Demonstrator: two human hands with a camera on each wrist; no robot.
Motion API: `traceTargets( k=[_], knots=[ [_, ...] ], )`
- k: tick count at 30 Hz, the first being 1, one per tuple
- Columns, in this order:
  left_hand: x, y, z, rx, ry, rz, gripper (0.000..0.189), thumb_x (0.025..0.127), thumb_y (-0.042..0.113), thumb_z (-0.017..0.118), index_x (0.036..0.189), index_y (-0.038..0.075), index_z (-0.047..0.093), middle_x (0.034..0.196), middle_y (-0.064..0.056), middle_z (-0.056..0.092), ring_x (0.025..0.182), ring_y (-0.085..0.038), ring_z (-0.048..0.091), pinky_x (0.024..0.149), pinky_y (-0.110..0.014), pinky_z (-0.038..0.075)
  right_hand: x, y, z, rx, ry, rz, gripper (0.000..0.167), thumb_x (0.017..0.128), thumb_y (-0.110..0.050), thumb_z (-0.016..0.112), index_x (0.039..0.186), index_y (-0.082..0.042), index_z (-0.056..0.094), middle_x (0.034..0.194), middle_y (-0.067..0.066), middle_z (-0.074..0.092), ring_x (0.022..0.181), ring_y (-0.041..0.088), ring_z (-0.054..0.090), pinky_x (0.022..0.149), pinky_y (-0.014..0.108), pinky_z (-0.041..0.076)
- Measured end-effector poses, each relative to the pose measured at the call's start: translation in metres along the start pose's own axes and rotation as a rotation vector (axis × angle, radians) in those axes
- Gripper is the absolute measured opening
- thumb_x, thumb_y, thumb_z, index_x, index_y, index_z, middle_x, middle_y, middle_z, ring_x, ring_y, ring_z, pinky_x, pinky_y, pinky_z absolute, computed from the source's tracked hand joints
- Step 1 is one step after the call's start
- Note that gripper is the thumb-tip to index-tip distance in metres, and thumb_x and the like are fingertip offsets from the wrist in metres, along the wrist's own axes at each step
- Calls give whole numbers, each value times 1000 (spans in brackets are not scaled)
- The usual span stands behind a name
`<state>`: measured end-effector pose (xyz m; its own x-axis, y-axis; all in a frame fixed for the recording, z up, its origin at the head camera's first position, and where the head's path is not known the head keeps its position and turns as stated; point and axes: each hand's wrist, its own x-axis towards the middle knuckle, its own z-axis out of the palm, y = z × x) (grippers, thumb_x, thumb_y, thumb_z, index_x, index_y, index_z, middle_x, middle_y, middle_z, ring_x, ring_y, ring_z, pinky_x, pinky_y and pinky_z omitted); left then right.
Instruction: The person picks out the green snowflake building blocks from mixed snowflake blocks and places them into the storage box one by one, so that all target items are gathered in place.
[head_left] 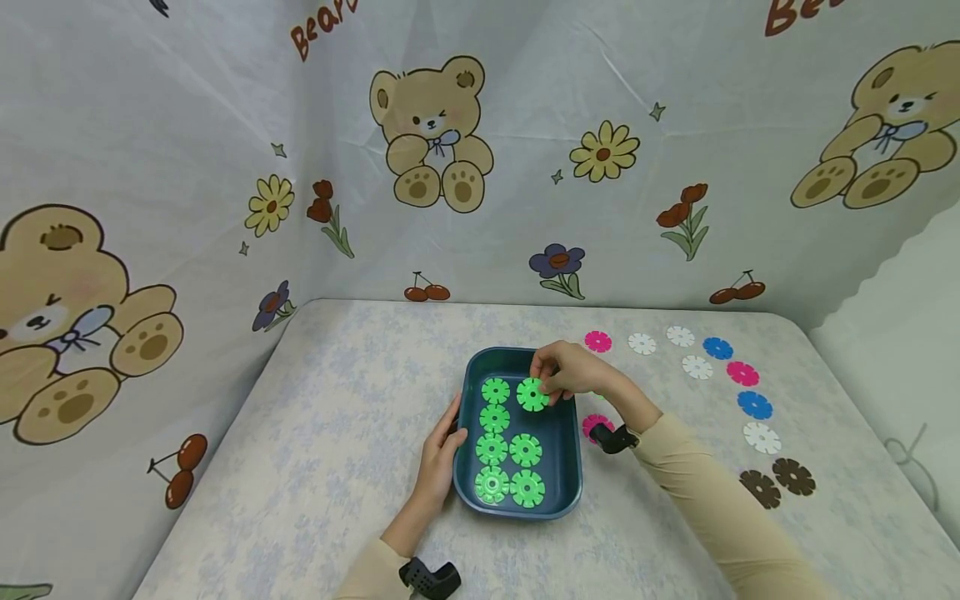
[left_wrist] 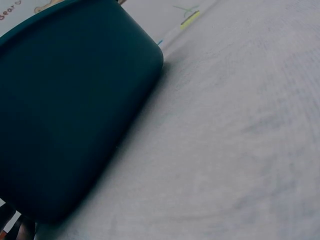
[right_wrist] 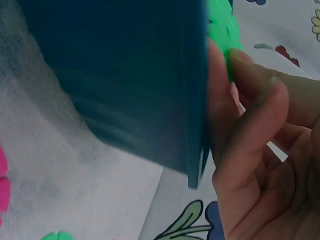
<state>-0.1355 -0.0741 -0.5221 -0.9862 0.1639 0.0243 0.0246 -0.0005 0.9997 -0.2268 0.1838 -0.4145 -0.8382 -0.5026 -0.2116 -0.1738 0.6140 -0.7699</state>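
Note:
A dark blue-green tray (head_left: 558,437) stands on the table with several bright green notched discs in it, a column of them on the left (head_left: 494,418) and two at the lower right (head_left: 527,450). My left hand (head_left: 435,467) holds the tray's left side, thumb at the rim; dark fingertips (left_wrist: 22,227) show by its lower corner in the left wrist view. Over the tray's upper right part, my right hand (head_left: 566,371) pinches a green disc (head_left: 532,395) between thumb and fingers. The right wrist view shows this disc (right_wrist: 225,30) just past the tray's rim.
Right of the tray lie loose discs: pink (head_left: 743,373), white (head_left: 762,437), blue (head_left: 754,405) and brown (head_left: 794,476). A pink disc (head_left: 596,426) lies partly under my right wrist. A bear-patterned cloth (head_left: 510,225) hangs behind the table (head_left: 337,433).

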Motion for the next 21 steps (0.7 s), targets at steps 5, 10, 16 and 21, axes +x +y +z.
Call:
traceTargets(
  k=[5, 10, 16, 21],
  knots=[
    [0, -1, 0, -12, -4, 5, 53, 103, 21, 45, 154, 21, 33, 161, -1, 27, 148, -22, 24, 105, -8, 25, 9, -5, 12, -67, -42, 14, 7, 86, 3, 68, 92, 0, 64, 72, 8, 62, 59, 21, 69, 52, 28, 53],
    [1, -2, -1, -17, -11, 2, 52, 103, 22, 45, 154, 23, 33, 161, -1, 26, 148, -21, 23, 105, -8, 25, 12, -7, 19, -120, -60, -6, 8, 85, 7, 66, 90, 2, 63, 69, 10, 62, 58, 25, 68, 51, 29, 53],
    [0, -2, 0, -15, -11, 5, 52, 103, 22, 45, 154, 23, 33, 161, -1, 27, 148, -21, 23, 105, -8, 25, 14, -7, 26, -227, -46, 44, 10, 83, 7, 69, 87, 0, 63, 69, 7, 59, 54, 21, 66, 50, 28, 52],
    [0, -1, -1, -13, -12, 9, 52, 103, 21, 44, 154, 23, 33, 161, 0, 26, 148, -20, 23, 105, -8, 25, 17, -9, 32, -320, -52, 76, 12, 82, 7, 71, 83, -2, 64, 68, 7, 59, 51, 18, 63, 50, 27, 51]
  ],
)
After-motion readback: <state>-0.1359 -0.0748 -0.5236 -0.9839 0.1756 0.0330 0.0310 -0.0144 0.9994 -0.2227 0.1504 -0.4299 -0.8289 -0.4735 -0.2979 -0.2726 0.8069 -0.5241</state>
